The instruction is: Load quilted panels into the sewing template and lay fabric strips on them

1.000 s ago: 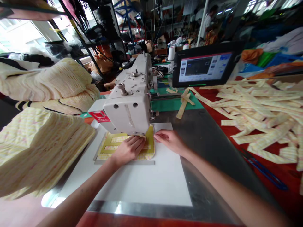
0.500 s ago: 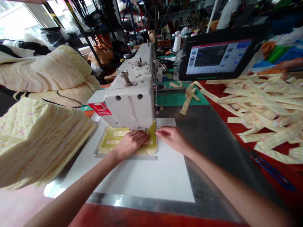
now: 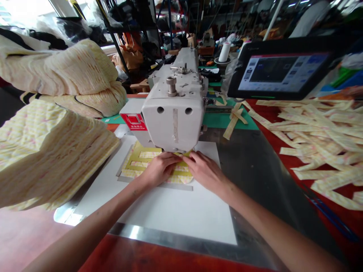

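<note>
A yellow slotted sewing template [image 3: 136,157] lies over a quilted yellow checked fabric pad [image 3: 177,179], below the head of a sewing machine [image 3: 172,121]. My left hand [image 3: 161,167] rests on the template, its fingers pressed together and pointing right beneath the machine head. Close beside it, my right hand [image 3: 205,170] reaches in from the right with fingers bent to the pad's right edge. Both hands' fingertips meet near the needle area. Whatever they pinch there is too small or hidden to make out. Pale patterned fabric shows through the template's slots.
Under the pad is a white sheet [image 3: 181,215] on a metal plate [image 3: 249,166]. Stacked quilted pads [image 3: 65,151] stand at left. Loose fabric strips [image 3: 320,139] cover the right side, near blue-handled scissors [image 3: 331,215]. A control screen [image 3: 283,73] stands behind.
My right hand has moved left onto the pad's edge, close to my left hand. The left hand stays on the template. The camera view has shifted slightly.
</note>
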Motion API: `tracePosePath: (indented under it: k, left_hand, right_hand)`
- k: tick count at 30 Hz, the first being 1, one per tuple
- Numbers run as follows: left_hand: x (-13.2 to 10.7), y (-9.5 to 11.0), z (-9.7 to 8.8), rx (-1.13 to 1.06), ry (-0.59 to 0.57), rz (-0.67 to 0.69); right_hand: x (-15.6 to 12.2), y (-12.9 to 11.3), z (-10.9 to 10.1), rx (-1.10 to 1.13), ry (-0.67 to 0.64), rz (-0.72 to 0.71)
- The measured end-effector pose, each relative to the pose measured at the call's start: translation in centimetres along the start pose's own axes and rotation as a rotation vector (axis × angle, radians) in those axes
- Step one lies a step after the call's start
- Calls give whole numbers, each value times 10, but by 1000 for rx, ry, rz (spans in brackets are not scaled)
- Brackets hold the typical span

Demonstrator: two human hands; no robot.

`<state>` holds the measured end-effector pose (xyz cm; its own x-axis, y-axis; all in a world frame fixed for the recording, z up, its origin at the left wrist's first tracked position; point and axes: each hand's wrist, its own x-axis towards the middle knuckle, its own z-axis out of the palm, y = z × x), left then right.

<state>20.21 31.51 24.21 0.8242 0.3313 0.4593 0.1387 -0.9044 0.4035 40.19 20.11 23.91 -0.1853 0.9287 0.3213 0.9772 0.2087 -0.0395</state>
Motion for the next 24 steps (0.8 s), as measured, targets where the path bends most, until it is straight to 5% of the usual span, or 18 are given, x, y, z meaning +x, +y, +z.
tracePosePath:
  k: [24]
  left_hand:
    - [-9, 0, -1, 38, -24, -34]
  right_hand:
    - [-6, -4, 1, 41, 48, 10]
